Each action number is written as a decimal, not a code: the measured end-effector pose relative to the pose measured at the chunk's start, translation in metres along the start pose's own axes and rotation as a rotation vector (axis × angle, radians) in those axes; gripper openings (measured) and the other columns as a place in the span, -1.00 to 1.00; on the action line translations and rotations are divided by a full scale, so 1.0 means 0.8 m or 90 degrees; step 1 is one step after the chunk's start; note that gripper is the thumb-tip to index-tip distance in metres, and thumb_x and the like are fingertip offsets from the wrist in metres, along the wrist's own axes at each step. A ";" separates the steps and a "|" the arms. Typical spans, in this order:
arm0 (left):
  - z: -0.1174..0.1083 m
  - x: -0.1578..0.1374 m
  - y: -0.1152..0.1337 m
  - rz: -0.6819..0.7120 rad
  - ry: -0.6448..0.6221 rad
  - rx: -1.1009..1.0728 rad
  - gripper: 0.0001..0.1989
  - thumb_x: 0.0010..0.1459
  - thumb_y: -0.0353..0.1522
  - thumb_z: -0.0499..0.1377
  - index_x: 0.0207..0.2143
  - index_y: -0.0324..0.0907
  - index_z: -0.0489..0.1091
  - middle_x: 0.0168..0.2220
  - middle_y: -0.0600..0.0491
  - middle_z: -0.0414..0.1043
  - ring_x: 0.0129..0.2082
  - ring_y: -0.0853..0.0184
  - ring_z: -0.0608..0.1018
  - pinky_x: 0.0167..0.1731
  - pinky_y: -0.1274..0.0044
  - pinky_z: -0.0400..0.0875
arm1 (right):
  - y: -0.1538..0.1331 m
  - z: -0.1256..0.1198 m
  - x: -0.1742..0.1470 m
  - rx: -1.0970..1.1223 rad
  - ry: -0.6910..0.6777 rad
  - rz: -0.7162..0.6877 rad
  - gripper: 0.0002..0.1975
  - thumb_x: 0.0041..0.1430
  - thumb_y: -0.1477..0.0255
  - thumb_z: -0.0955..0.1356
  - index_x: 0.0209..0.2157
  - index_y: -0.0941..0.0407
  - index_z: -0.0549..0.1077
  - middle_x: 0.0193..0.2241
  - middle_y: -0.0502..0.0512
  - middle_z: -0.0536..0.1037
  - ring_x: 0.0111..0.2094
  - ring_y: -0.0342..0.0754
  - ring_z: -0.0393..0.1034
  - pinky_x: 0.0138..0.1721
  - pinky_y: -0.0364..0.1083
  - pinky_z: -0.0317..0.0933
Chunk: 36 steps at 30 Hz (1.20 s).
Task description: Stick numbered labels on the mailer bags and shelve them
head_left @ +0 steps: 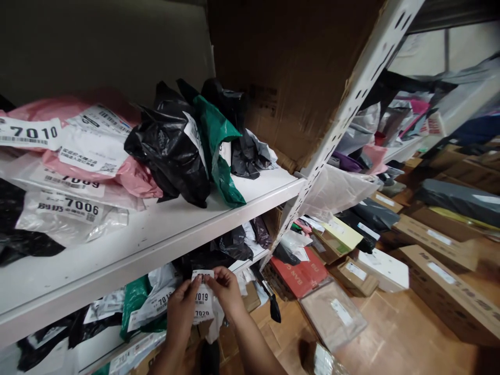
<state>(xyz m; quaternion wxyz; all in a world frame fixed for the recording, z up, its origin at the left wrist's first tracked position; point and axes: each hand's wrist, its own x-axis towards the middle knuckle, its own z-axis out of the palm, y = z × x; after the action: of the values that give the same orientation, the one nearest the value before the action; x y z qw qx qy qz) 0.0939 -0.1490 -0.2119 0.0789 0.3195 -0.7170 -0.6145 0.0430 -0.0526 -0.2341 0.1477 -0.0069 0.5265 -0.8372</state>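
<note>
A strip of white number labels (202, 298) printed 7019 and 7020 is held up in front of the lower shelf. My left hand (183, 302) pinches its left edge. From the right, my right hand (224, 290) grips the top of the strip, fingers bent, partly covering the uppermost number. The strip's white tail hangs down below the hands. Close to my left hand, on the lower shelf, lies a white-labelled parcel (156, 302) beside a green bag. Above the hands runs the white shelf (164, 247).
On the upper shelf lie a pink parcel (117, 156) labelled 7010, a black bag (167, 140) and a green bag (219, 151). A perforated white post (351, 99) rises at the right. Cardboard boxes (449, 281), a red box (299, 271) and a flat wrapped parcel (332, 315) cover the floor.
</note>
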 end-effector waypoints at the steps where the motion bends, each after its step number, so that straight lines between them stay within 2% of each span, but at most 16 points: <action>1: 0.001 0.000 -0.001 0.023 0.026 0.053 -0.49 -0.12 0.10 0.15 -0.48 -0.19 0.41 -0.60 0.12 0.42 -0.50 0.30 0.43 -0.47 0.54 0.29 | 0.001 0.000 0.002 -0.019 0.004 -0.010 -0.66 -0.22 0.21 0.48 -0.57 0.13 0.34 -0.64 -0.14 0.25 -0.58 -0.21 0.06 -0.50 -0.16 -0.05; 4: 0.000 -0.002 -0.003 0.061 0.069 0.165 -0.48 -0.08 0.12 0.08 -0.47 -0.16 0.43 -0.55 0.07 0.48 -0.46 0.23 0.47 -0.42 0.49 0.31 | 0.008 0.004 0.007 -0.069 0.036 -0.044 -0.70 -0.18 0.23 0.45 -0.59 0.13 0.34 -0.64 -0.11 0.27 -0.56 -0.17 0.09 -0.48 -0.15 -0.02; 7: -0.005 -0.001 -0.001 0.045 0.016 0.162 -0.45 -0.11 0.10 0.11 -0.29 -0.15 0.47 -0.32 0.02 0.57 -0.29 0.14 0.53 -0.29 0.46 0.36 | 0.016 0.013 0.012 -0.101 0.082 -0.073 -0.73 -0.11 0.22 0.42 -0.57 0.13 0.39 -0.63 -0.05 0.33 -0.54 -0.12 0.16 -0.46 -0.12 0.04; 9: -0.012 0.002 0.003 0.015 -0.017 0.163 -0.40 -0.15 0.11 0.12 -0.25 -0.16 0.47 -0.28 0.00 0.58 -0.25 0.11 0.54 -0.26 0.45 0.37 | 0.020 0.021 0.017 -0.109 0.106 -0.087 -0.74 -0.10 0.21 0.41 -0.56 0.13 0.43 -0.60 -0.01 0.38 -0.51 -0.09 0.21 -0.44 -0.10 0.09; 13: -0.029 0.006 0.014 -0.034 -0.025 0.229 -0.41 -0.25 0.16 0.12 -0.39 -0.12 0.49 -0.44 0.04 0.57 -0.34 0.10 0.55 -0.36 0.45 0.38 | 0.028 0.034 0.035 -0.101 0.127 -0.099 -0.67 -0.09 0.12 0.38 -0.52 0.13 0.43 -0.57 0.03 0.41 -0.50 -0.08 0.26 -0.45 -0.10 0.16; 16: -0.046 -0.004 0.015 -0.020 -0.092 0.272 -0.46 -0.32 0.17 0.14 -0.56 -0.09 0.47 -0.60 0.07 0.50 -0.46 0.14 0.52 -0.47 0.47 0.36 | 0.033 0.033 0.053 -0.111 0.135 -0.097 -0.57 0.00 -0.01 0.27 -0.49 0.10 0.35 -0.59 -0.02 0.37 -0.55 -0.12 0.22 -0.52 -0.13 0.15; 18: -0.057 -0.015 0.008 -0.001 -0.133 0.253 -0.49 -0.31 0.15 0.16 -0.58 -0.09 0.48 -0.61 0.08 0.49 -0.50 0.17 0.50 -0.50 0.48 0.36 | 0.034 0.028 0.063 -0.150 0.122 -0.090 -0.57 -0.03 -0.03 0.27 -0.54 0.08 0.28 -0.64 -0.06 0.31 -0.60 -0.14 0.17 -0.57 -0.14 0.11; 21: -0.070 -0.025 -0.006 0.000 -0.130 0.166 -0.55 -0.23 0.10 0.20 -0.55 -0.08 0.49 -0.56 0.10 0.51 -0.49 0.20 0.50 -0.51 0.51 0.38 | 0.033 0.020 0.070 -0.266 0.079 -0.079 -0.71 -0.15 0.19 0.41 -0.56 0.08 0.29 -0.67 -0.08 0.30 -0.61 -0.12 0.20 -0.55 -0.13 0.11; 23: -0.074 -0.024 -0.012 -0.006 -0.114 0.120 -0.56 -0.25 0.09 0.23 -0.56 -0.09 0.48 -0.55 0.10 0.51 -0.47 0.20 0.52 -0.48 0.52 0.42 | 0.032 0.018 0.068 -0.364 0.084 -0.075 -0.82 -0.16 0.37 0.43 -0.46 0.08 0.37 -0.62 -0.04 0.37 -0.54 -0.05 0.30 -0.47 -0.08 0.17; 26: -0.076 -0.015 -0.012 0.058 -0.108 0.135 -0.58 -0.25 0.06 0.25 -0.52 -0.09 0.49 -0.46 0.07 0.54 -0.37 0.17 0.55 -0.36 0.52 0.47 | 0.030 0.020 0.059 -0.504 0.136 -0.073 -0.61 -0.18 0.43 0.44 -0.23 0.12 0.37 -0.38 0.20 0.49 -0.37 0.15 0.42 -0.38 0.04 0.25; 28: -0.075 -0.006 -0.006 0.137 -0.107 0.174 -0.61 -0.20 0.02 0.24 -0.46 -0.08 0.51 -0.34 0.05 0.56 -0.27 0.15 0.55 -0.24 0.51 0.47 | 0.026 0.021 0.051 -0.575 0.162 -0.090 -0.47 -0.20 0.42 0.46 -0.12 0.18 0.33 -0.20 0.39 0.45 -0.27 0.29 0.43 -0.35 0.13 0.29; 29: -0.074 -0.001 -0.002 0.171 -0.112 0.192 -0.62 -0.17 0.01 0.24 -0.43 -0.07 0.52 -0.27 0.04 0.56 -0.21 0.14 0.55 -0.17 0.51 0.46 | 0.023 0.022 0.046 -0.602 0.162 -0.110 -0.49 -0.17 0.43 0.44 -0.11 0.19 0.33 -0.16 0.43 0.43 -0.23 0.31 0.42 -0.33 0.15 0.30; 32: -0.062 0.019 0.017 0.252 -0.116 0.216 -0.60 -0.06 -0.01 0.16 -0.29 -0.06 0.52 -0.10 0.02 0.51 -0.01 0.13 0.47 0.00 0.47 0.38 | 0.009 0.023 0.038 -0.647 0.088 -0.214 -0.74 -0.03 0.54 0.35 -0.22 0.14 0.42 -0.25 0.28 0.50 -0.21 0.17 0.42 -0.21 0.08 0.32; 34: -0.045 0.038 0.038 0.296 -0.102 0.219 -0.55 0.01 -0.01 0.09 -0.19 -0.10 0.47 -0.05 -0.04 0.47 0.05 0.13 0.43 0.09 0.39 0.29 | -0.004 0.024 0.038 -0.656 0.013 -0.289 -0.72 0.02 0.57 0.31 -0.18 0.10 0.44 -0.22 0.19 0.53 -0.15 0.07 0.41 -0.10 -0.02 0.30; 36: -0.021 0.062 0.062 0.337 -0.072 0.243 -0.51 0.04 -0.01 0.04 -0.17 -0.17 0.45 -0.08 -0.11 0.47 0.06 0.09 0.41 0.15 0.29 0.18 | -0.016 0.023 0.045 -0.665 -0.023 -0.323 -0.69 0.08 0.54 0.29 -0.09 0.12 0.43 -0.15 0.21 0.53 -0.10 0.07 0.39 -0.05 -0.01 0.28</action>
<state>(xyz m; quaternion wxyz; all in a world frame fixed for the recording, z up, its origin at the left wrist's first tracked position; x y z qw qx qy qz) 0.0460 -0.1885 -0.1759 0.1349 0.0966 -0.8806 -0.4439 0.0083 -0.0726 -0.2201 -0.0712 -0.2192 0.8492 -0.4752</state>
